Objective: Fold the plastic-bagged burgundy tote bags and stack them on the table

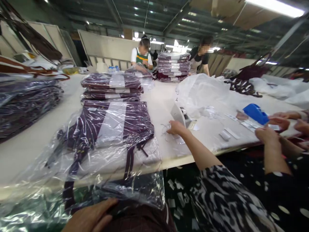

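My right hand [177,128] reaches across to the table with its fingertips pinched together. Fine strings and small tags [179,140] lie around those fingertips, beside a small white box [181,115]. What the pinch holds is too small to make out. Low in the view, my left hand [90,216] lies by the near edge of the clear plastic, thumb stretched out and apart from the fingers, partly cut off by the frame. In front of me a dark purple bag [137,119] with a white paper band [112,124] lies in a clear plastic sleeve, its straps hanging over the table edge.
Wrapped bags are stacked behind [96,84], at the left [26,103] and at the far side [173,66]. A co-worker's hands [277,124] work at the right near a blue object [256,113]. Two people stand across the table. Paper scraps [180,198] litter the floor.
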`<act>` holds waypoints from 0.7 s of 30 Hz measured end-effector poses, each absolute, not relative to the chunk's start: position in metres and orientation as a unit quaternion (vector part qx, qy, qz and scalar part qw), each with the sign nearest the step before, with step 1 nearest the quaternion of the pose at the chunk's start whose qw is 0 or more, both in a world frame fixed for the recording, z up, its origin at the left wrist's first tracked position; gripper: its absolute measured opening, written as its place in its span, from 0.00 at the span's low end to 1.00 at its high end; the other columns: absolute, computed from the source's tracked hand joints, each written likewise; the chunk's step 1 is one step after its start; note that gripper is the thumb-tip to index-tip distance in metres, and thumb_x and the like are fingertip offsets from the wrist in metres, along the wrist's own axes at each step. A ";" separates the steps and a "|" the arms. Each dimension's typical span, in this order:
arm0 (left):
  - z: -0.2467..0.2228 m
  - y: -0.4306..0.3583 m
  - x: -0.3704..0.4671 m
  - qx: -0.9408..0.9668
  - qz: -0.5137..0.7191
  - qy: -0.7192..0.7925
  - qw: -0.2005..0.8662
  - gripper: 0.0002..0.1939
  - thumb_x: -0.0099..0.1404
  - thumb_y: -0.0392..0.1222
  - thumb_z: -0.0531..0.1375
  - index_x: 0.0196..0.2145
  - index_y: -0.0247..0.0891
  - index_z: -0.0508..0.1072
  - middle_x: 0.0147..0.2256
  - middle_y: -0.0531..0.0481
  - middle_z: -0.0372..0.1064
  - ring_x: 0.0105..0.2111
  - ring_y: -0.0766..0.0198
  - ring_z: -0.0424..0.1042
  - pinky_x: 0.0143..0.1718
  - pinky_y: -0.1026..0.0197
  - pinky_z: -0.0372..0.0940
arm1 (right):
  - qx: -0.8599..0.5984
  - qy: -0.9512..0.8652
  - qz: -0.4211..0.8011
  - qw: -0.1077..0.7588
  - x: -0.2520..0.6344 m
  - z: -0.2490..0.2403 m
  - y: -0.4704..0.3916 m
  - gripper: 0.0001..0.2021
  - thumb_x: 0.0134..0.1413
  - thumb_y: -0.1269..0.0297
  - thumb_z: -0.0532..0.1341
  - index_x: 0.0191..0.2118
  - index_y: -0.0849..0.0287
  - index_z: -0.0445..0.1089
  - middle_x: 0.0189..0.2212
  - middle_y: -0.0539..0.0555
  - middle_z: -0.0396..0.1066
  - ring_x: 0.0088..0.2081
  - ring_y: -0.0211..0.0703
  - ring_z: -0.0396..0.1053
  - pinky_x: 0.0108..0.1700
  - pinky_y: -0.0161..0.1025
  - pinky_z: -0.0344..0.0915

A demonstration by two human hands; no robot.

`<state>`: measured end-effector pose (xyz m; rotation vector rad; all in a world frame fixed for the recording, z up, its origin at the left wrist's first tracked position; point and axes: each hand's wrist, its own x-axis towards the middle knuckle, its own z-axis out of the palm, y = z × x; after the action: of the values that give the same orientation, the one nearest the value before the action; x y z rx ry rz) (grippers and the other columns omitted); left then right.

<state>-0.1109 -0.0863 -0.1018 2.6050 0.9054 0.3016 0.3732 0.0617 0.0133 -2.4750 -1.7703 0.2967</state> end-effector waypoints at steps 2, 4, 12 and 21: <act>-0.093 -0.088 -0.104 0.921 0.134 0.318 0.182 0.41 0.67 0.43 0.56 0.73 0.67 0.47 0.53 0.59 0.78 0.42 0.54 0.83 0.39 0.60 0.80 | -0.811 -0.573 0.110 0.026 0.377 0.011 0.076 0.31 0.35 0.70 0.77 0.51 0.62 0.76 0.48 0.66 0.79 0.53 0.61 0.75 0.53 0.45 0.70; -0.080 -0.091 -0.095 0.915 0.160 0.333 0.166 0.45 0.68 0.42 0.55 0.74 0.63 0.36 0.56 0.58 0.76 0.43 0.55 0.83 0.38 0.62 0.79 | -0.813 -0.570 0.118 0.026 0.380 0.010 0.083 0.31 0.33 0.71 0.78 0.49 0.61 0.77 0.48 0.65 0.78 0.53 0.63 0.75 0.54 0.48 0.70; -0.057 -0.072 -0.071 0.929 0.196 0.315 0.006 0.25 0.71 0.39 0.54 0.62 0.55 0.71 0.59 0.49 0.74 0.58 0.50 0.73 0.59 0.47 0.71 | -0.804 -0.553 0.174 0.133 0.388 0.029 0.066 0.12 0.44 0.70 0.72 0.39 0.61 0.79 0.32 0.55 0.78 0.37 0.50 0.77 0.43 0.42 0.72; 0.009 -0.052 -0.012 0.874 0.133 0.272 0.381 0.28 0.71 0.47 0.59 0.67 0.53 0.65 0.67 0.48 0.64 0.65 0.46 0.65 0.65 0.45 0.63 | -0.630 -0.493 0.493 0.343 0.339 0.108 -0.019 0.20 0.37 0.52 0.77 0.34 0.60 0.77 0.32 0.53 0.76 0.32 0.40 0.69 0.33 0.35 0.64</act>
<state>-0.0120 -0.0525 0.0092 2.2301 0.6936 0.3401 0.3392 -0.0189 0.1076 -1.6376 -1.2810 1.2809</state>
